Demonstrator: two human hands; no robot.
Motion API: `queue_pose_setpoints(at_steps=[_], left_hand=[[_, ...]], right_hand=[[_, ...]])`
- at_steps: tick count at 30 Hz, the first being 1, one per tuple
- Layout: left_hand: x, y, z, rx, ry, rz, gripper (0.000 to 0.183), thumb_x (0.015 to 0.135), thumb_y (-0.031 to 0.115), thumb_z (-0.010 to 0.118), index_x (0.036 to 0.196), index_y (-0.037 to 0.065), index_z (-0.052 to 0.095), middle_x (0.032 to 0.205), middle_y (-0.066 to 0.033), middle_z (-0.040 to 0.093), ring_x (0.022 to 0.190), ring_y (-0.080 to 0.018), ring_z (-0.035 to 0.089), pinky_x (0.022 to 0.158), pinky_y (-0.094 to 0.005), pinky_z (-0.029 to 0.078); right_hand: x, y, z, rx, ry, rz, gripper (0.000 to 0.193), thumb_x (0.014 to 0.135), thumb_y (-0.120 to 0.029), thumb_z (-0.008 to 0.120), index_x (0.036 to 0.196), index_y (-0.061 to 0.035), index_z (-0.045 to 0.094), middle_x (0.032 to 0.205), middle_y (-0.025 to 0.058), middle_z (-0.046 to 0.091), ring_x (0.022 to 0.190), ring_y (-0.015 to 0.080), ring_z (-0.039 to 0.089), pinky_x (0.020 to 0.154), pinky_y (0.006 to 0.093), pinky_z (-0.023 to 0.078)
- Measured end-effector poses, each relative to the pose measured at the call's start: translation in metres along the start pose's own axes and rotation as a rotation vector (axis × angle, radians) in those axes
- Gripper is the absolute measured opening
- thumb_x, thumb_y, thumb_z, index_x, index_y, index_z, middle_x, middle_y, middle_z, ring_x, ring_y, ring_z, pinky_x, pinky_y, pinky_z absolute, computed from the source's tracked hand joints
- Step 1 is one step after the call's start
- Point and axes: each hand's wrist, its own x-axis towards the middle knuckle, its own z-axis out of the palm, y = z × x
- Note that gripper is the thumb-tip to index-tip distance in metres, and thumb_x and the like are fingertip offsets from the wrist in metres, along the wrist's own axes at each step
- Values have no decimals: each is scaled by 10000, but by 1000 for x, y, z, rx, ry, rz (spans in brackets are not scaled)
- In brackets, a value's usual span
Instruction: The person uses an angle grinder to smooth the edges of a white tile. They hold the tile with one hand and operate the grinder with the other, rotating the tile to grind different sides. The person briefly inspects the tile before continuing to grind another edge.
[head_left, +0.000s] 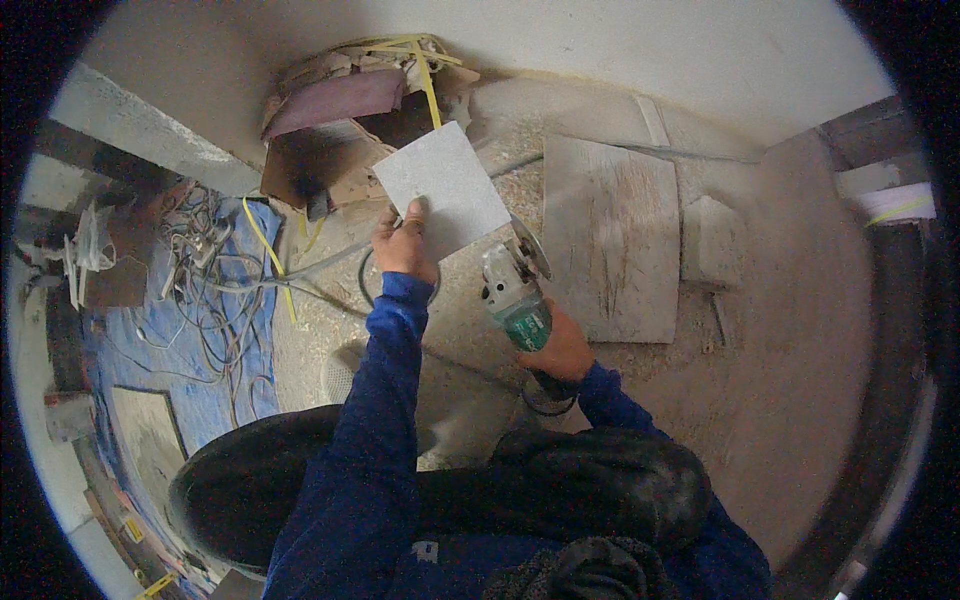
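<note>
My left hand (pixel 405 243) grips a pale grey square tile (pixel 445 185) by its near left edge, thumb on top and the fingers hidden underneath. The tile is held up off the floor, tilted at an angle. My right hand (pixel 562 348) is wrapped round the body of a green and silver angle grinder (pixel 517 300). Its round disc (pixel 532 248) stands at the tile's right corner; whether it touches the tile I cannot tell. A black cable loops below the grinder's rear end.
A cut-scarred board (pixel 612 240) lies on the dusty floor to the right, beside a smaller slab (pixel 712 242). Ahead stands a torn cardboard box (pixel 310 165) with yellow strapping. Tangled cables (pixel 215 260) cover a blue tarp (pixel 150 335) at left. A wall rises beyond.
</note>
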Motion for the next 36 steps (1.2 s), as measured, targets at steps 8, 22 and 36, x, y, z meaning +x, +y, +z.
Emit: queue_pose_setpoints(at_steps=[8, 22, 36], left_hand=[[10, -10, -8, -79, -73, 56, 220, 841, 41, 655, 1050, 1, 600, 954, -83, 657, 786, -178, 611, 713, -314, 500], [67, -123, -73, 710, -90, -28, 309, 788, 137, 703, 1033, -33, 622, 886, -103, 663, 774, -165, 610, 684, -307, 487], [86, -241, -38, 1047, -359, -162, 582, 755, 380, 702, 1146, -37, 593, 898, -198, 684, 817, -293, 661, 763, -380, 506]], right_hand=[[2, 10, 3, 81, -3, -25, 946, 527, -356, 817, 1286, 34, 409, 1109, 212, 594, 1038, 339, 582, 899, 391, 449], [-21, 48, -14, 554, 50, 28, 691, 579, -241, 828, 1159, -18, 526, 967, 59, 616, 862, 167, 596, 768, 327, 489], [-64, 91, -32, 610, 400, 132, 705, 560, -281, 848, 1126, -3, 532, 915, 42, 612, 823, 169, 584, 739, 320, 486]])
